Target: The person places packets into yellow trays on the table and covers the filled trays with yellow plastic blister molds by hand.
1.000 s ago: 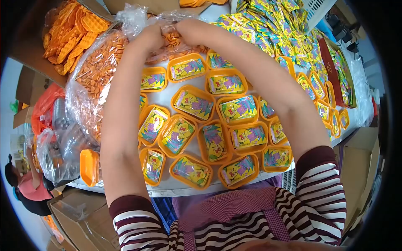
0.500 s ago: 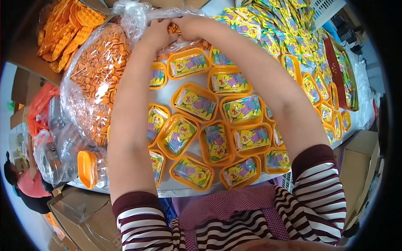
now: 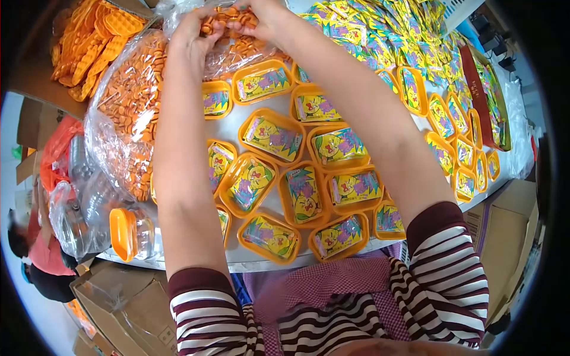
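Both hands are at the top centre, at a clear plastic bag (image 3: 228,64) of small orange pieces. Curved fingers of my left hand (image 3: 195,32) are around some of these orange pieces (image 3: 222,19) at the bag's mouth. My right hand (image 3: 264,21) faces it from the other side, its fingertips touching the same heap. Below the hands lie several orange trays (image 3: 273,137), each with a yellow printed packet in it. Beside my left forearm stands a larger clear bag (image 3: 127,113) full of orange pieces.
Yellow packets (image 3: 380,35) are heaped at the back right, near a red-edged box (image 3: 481,101). Orange waffle-patterned pieces (image 3: 95,44) fill a carton at upper left. Stacked orange trays (image 3: 123,234) stand at the left edge. Another person (image 3: 47,261) is at far left.
Both hands have risen out of the bag's contents and moved slightly apart, with orange pieces now visible between them. The view has shifted a little.
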A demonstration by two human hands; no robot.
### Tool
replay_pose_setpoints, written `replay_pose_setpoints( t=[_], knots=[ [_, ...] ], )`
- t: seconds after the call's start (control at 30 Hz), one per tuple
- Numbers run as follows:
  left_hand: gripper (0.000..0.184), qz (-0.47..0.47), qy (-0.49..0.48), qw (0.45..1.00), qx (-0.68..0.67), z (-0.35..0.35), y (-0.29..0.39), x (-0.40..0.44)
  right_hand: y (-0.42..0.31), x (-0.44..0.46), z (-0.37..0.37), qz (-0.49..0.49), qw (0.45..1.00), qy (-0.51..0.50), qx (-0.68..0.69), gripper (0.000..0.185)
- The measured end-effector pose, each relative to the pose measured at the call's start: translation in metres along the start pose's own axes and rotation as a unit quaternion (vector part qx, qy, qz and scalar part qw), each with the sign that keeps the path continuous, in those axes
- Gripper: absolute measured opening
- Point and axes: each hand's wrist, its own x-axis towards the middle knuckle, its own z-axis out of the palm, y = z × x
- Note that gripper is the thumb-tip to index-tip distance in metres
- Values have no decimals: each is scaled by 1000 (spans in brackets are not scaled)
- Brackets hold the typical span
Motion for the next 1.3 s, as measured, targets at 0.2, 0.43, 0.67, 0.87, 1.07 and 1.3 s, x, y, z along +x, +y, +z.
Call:
replay_pose_setpoints(
  t=[0.2, 0.43, 0.67, 0.87, 1.07, 1.3],
  knots=[
    [4, 61, -43, 987, -142, -15, -18, 15, 6, -18, 13, -9, 994, -86, 63, 17],
    [3, 51, -52, 964, -256, -8, 3, 8, -5, -13, 6, 7, 985, 22, 171, 20],
    [20, 91, 1, 986, -138, -8, -9, 17, 13, -10, 5, -102, 993, -48, -32, 14],
    [25, 99, 58, 987, -112, 29, 1, -30, 20, -17, 14, -150, 971, 41, -180, 27],
    [20, 124, 55, 990, 23, 35, 14, -54, 11, -8, 4, -155, 921, 31, -357, 28],
    [39, 249, 51, 954, 160, -4, 43, -86, 7, -20, 12, -196, 859, 52, -470, 33]
  ],
)
